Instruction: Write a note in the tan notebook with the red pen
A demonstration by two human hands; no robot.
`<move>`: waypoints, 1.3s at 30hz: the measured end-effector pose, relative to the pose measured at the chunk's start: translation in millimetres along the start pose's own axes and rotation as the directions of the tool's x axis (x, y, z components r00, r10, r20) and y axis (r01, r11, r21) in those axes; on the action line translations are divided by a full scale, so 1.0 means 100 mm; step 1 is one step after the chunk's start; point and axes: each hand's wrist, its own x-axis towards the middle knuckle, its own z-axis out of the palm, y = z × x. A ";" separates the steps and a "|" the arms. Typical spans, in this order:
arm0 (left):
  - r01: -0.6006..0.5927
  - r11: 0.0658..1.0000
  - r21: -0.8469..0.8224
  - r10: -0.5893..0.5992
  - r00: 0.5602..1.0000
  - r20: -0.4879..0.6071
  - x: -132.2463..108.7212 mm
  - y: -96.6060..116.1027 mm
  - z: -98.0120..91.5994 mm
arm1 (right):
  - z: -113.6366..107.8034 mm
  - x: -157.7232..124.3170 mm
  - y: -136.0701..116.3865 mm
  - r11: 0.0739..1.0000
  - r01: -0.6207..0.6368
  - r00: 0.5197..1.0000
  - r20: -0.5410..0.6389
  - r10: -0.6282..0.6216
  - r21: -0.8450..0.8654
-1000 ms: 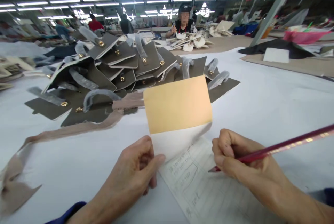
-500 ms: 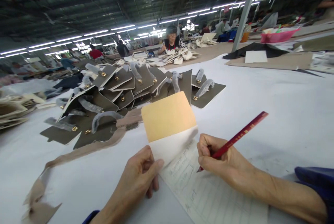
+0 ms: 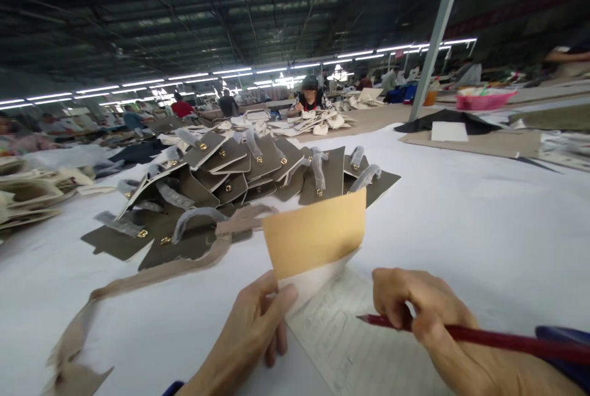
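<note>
On the left part of the white bench (image 3: 483, 224) lies one long beige strap (image 3: 138, 282) of flat material, running from the near left edge up toward the middle. Behind it sits one heap of dark grey flat leather pieces with brass studs and wrapped handles (image 3: 230, 174); there are too many, overlapping, to count exactly.

The left hand (image 3: 255, 328) is near the bench's near edge. Its fingers (image 3: 281, 304) are closed in a pinch, thumb against forefinger, on the lower left corner of one tan paper flap (image 3: 316, 233), holding it lifted so that it stands up from the sheet below, its long axis running left to right.

Under the flap lies one white lined form sheet (image 3: 350, 340) with faint handwriting, flat on the bench between the two hands.

The right hand (image 3: 415, 310) has its fingers curled shut around one red pencil (image 3: 483, 337). The pencil's long axis lies nearly level, left to right; its tip points left, just over the sheet, and its back end runs out past the right edge of view beside a blue sleeve (image 3: 560, 337).

Across the far edge a person (image 3: 310, 96) sits at another bench.
</note>
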 end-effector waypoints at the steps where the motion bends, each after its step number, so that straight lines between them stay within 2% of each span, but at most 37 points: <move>1: 0.002 1.000 0.006 -0.002 1.000 -0.007 0.02 -0.04 0.00 | -0.01 0.01 -0.04 0.998 0.061 0.998 -0.029 -0.062 -0.035; 3: -0.011 1.000 0.009 0.011 1.000 -0.014 0.04 -0.11 0.00 | -0.02 0.05 -0.11 0.988 0.110 0.988 -0.096 -0.121 -0.110; 5: -0.040 0.999 0.001 0.040 0.999 -0.017 0.06 -0.14 0.02 | -0.04 0.10 -0.14 0.976 0.105 0.984 -0.121 -0.130 -0.193; 8: -0.075 0.997 -0.004 0.075 0.996 -0.049 0.05 -0.11 0.04 | -0.08 0.18 -0.12 0.959 0.072 0.994 -0.056 -0.091 -0.273; 12: -0.088 0.996 -0.005 0.087 0.993 -0.074 0.02 -0.05 0.05 | -0.12 0.22 -0.10 0.931 -0.088 0.995 0.011 0.098 -0.353; 15: -0.097 0.995 0.003 0.096 0.991 -0.092 0.02 -0.05 0.05 | -0.15 0.20 -0.18 0.868 -0.199 0.953 0.117 0.280 -0.456; 18: -0.099 0.995 0.016 0.100 0.990 -0.102 0.02 -0.06 0.05 | -0.17 0.18 -0.28 0.816 -0.163 0.879 0.294 0.376 -0.554; 20: -0.109 0.994 0.021 0.111 0.989 -0.098 0.02 -0.06 0.05 | -0.17 0.17 -0.31 0.797 -0.114 0.847 0.361 0.390 -0.593; 22: -0.132 0.991 0.022 0.133 0.987 -0.093 0.02 -0.06 0.05 | -0.16 0.16 -0.30 0.801 -0.060 0.835 0.410 0.367 -0.595; 24: -0.148 0.989 0.016 0.148 0.984 -0.095 0.03 -0.08 0.05 | -0.11 0.16 -0.25 0.812 -0.009 0.843 0.432 0.320 -0.584; 27: -0.165 0.986 0.002 0.164 0.981 -0.100 0.07 -0.14 0.05 | -0.02 0.19 -0.14 0.811 0.013 0.890 0.377 0.258 -0.585; 30: -0.186 0.982 0.013 0.186 0.977 -0.105 0.11 -0.21 0.06 | 0.06 0.21 -0.01 0.824 -0.019 0.921 0.310 0.235 -0.567; 32: -0.197 0.980 0.036 0.200 0.973 -0.115 0.11 -0.22 0.07 | 0.06 0.20 0.08 0.830 -0.096 0.936 0.235 0.264 -0.549; 34: -0.210 0.975 0.070 0.217 0.970 -0.113 0.09 -0.20 0.06 | 0.02 0.16 0.16 0.819 -0.245 0.934 0.099 0.342 -0.519; 36: -0.255 0.960 0.115 0.265 0.961 -0.081 0.03 -0.14 0.04 | -0.05 0.11 0.21 0.788 -0.439 0.884 -0.049 0.465 -0.432; 39: -0.417 0.891 0.178 0.419 0.907 0.027 -0.08 -0.05 0.01 | -0.18 0.06 0.18 0.721 -0.666 0.745 -0.142 0.651 -0.189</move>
